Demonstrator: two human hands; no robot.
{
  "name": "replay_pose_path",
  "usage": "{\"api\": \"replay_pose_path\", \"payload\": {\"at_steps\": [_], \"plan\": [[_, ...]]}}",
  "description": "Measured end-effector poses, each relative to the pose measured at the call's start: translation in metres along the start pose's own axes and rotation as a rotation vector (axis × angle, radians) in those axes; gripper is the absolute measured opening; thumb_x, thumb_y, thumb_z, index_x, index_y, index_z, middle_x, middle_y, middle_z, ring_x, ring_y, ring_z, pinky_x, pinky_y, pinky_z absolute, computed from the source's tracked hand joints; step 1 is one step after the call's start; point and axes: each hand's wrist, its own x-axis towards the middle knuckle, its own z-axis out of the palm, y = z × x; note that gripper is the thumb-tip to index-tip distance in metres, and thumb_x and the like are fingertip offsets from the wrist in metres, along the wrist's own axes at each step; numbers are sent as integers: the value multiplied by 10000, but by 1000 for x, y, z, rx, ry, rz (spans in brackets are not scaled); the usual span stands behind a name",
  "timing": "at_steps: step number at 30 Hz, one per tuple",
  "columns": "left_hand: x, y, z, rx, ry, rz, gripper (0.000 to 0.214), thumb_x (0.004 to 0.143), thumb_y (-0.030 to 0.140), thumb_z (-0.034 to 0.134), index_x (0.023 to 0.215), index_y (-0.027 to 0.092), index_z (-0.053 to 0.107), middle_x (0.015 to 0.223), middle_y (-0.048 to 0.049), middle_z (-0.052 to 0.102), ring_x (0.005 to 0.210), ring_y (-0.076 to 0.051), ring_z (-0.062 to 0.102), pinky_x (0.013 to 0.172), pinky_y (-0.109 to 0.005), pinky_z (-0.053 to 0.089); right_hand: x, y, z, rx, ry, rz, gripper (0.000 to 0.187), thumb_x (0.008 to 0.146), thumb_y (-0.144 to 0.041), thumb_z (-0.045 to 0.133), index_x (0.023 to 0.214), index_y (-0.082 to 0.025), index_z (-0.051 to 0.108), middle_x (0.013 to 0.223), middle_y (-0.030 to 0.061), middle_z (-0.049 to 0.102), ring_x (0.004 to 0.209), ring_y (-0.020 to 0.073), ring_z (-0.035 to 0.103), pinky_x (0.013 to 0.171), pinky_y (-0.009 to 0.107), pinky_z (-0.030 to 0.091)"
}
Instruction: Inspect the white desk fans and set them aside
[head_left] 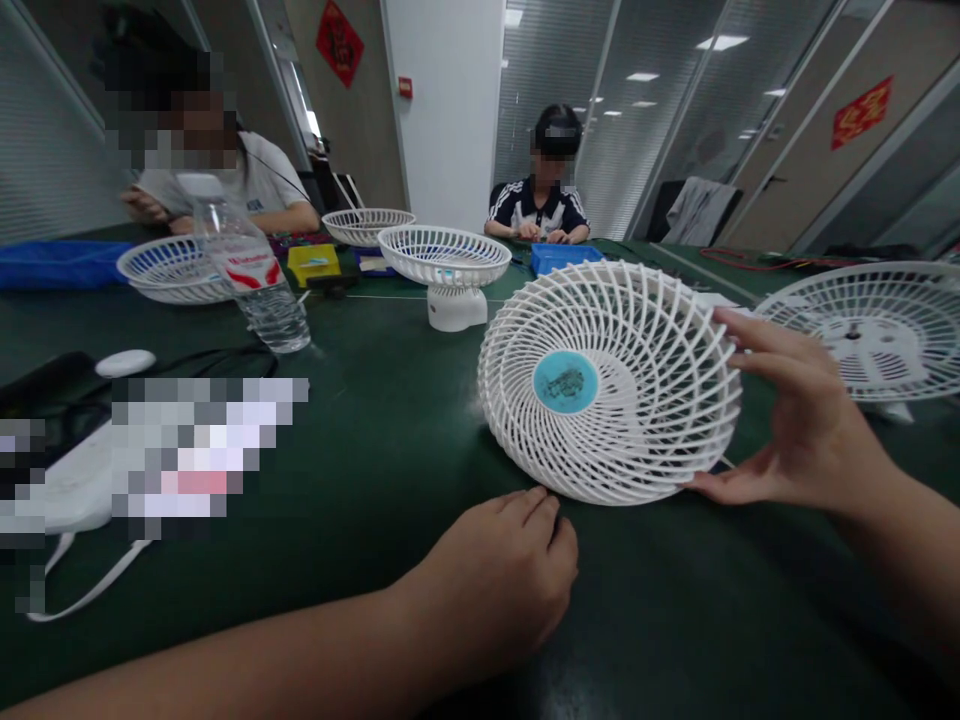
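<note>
A white fan grille (660,400) with a round blue badge (566,382) at its hub is tilted up, its face toward me. My right hand (802,420) grips its right rim, thumb below and fingers above. Just below the grille's lower edge, my left hand (502,575) rests near the table with its fingers curled; whatever is in them, if anything, is hidden. Behind my right hand sits another white fan grille (922,340), partly covered by the hand.
On the green table (360,420) stand a water bottle (255,265), a fan head on a white base (454,305), a yellow box (313,262) and blue trays (64,268). A white strapped object (75,490) lies left. Two people (540,205) sit across.
</note>
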Motion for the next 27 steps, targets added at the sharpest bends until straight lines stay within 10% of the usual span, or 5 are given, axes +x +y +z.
{"api": "replay_pose_path", "payload": {"at_steps": [27], "plan": [[3, 0, -3, 33, -61, -183, 282, 888, 284, 486, 1066, 94, 594, 1095, -169, 610, 1098, -327, 550, 991, -491, 437, 2, -6, -7, -115, 3, -109, 924, 467, -636, 793, 1204, -220, 424, 1302, 144, 447, 1183, 345, 470, 969, 515, 413]]}}
